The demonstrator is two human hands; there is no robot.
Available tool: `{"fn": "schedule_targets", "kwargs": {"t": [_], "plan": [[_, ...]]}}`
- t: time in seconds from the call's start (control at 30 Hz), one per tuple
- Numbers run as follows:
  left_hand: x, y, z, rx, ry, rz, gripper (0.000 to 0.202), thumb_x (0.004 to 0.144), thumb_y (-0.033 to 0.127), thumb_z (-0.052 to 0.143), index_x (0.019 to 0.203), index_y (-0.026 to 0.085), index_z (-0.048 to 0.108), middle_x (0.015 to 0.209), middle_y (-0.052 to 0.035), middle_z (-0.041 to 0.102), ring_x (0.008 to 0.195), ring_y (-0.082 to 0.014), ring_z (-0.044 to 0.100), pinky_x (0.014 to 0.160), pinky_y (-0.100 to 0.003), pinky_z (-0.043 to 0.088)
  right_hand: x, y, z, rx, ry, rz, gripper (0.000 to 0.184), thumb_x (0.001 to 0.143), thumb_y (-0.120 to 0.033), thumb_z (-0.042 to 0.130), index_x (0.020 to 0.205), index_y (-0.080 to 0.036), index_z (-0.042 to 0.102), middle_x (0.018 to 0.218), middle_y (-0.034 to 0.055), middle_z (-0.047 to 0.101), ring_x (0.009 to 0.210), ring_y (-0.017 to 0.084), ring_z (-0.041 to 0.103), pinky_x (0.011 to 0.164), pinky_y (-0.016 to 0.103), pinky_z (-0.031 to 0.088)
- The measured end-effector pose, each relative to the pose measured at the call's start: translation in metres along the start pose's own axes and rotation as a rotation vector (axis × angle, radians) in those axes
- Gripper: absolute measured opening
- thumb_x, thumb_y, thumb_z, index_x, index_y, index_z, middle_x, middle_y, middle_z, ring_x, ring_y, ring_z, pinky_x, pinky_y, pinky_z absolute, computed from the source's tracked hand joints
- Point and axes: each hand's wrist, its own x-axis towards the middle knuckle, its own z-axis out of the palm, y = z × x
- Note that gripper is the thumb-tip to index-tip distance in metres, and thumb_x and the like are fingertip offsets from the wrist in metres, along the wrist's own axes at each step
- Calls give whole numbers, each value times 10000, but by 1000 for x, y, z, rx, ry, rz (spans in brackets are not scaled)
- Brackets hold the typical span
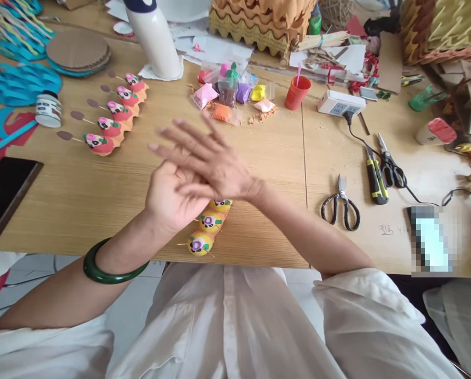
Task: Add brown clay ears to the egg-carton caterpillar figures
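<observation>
My left hand (166,202) is held palm up over the table, with a dark green bangle (113,263) on its wrist. Across it lies my right hand (219,168), palm down, its fingers stretched out and slightly blurred. Left fingertips show beyond the right hand. The palms overlap; whether anything lies between them is hidden. Just below the hands sits an egg-carton strip with yellow decorated cups (200,243), purple and green bits and thin sticks on them, partly covered by my hands. To the left stands a similar strip with red cups (117,113) and brown oval-tipped sticks.
Bags of coloured clay (223,92) lie ahead, beside a red cup (297,92). Scissors (341,202), a yellow-black cutter (376,181) and a power strip (340,103) are on the right. A white bottle (154,42) and a phone (8,195) stand and lie leftward.
</observation>
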Motion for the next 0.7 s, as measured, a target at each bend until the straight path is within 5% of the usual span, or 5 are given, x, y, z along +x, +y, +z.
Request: {"fn": "schedule_targets", "kwargs": {"t": [0.2,0.3,0.4,0.57,0.7], "plan": [[28,-20,-22,-879,134,-360,312,1002,90,482,866,170,752,768,-20,653,688,-59,652,674,-101,559,-31,62,-21,287,321,308,425,1073,-575,439,1388,-383,652,1346,-3,740,1369,227,609,1234,488,468],[50,-46,-37,-780,162,-308,172,906,128,616,843,158,774,649,39,502,470,-17,413,413,-95,350,-78,78,-25,357,481,535,390,1060,-502,496,1377,-337,654,1213,50,742,949,177,700,809,341,640],[60,-74,-40,-470,-12,-202,170,786,181,764,943,178,829,686,33,530,474,-25,340,380,-131,245,-124,84,-17,442,350,636,401,923,-381,703,1315,-294,702,1265,76,685,735,123,644,532,257,546],[73,-96,-21,-153,-286,34,477,725,281,875,1196,231,825,800,4,633,543,-56,435,492,-190,357,-135,71,6,518,227,606,478,884,-292,748,1359,-286,691,1400,106,622,797,108,673,525,228,530],[91,-98,-8,-133,-248,91,354,764,331,837,1093,204,851,812,-30,717,560,-90,491,519,-218,397,-108,81,19,525,212,579,416,904,-394,756,1293,-251,720,1304,103,673,804,122,655,556,242,544]]}}
